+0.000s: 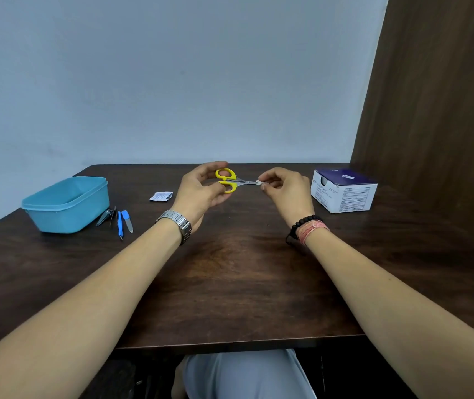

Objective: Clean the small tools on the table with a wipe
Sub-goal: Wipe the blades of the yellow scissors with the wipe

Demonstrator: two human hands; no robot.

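Note:
My left hand (201,191) grips the yellow handles of small scissors (230,181), held above the dark wooden table (230,269) with the blades pointing right. My right hand (284,190) pinches a small white wipe (260,184) around the tip of the blades. A nail clipper (104,217), a dark pair of tweezers (113,216), a blue-handled tool (120,224) and a blue-capped nail file (127,221) lie side by side on the table at the left.
A teal plastic tub (68,204) stands at the left, beside the loose tools. A torn white wipe sachet (161,196) lies left of my left hand. A white and navy box (343,190) sits at the back right, near a wooden panel (431,110).

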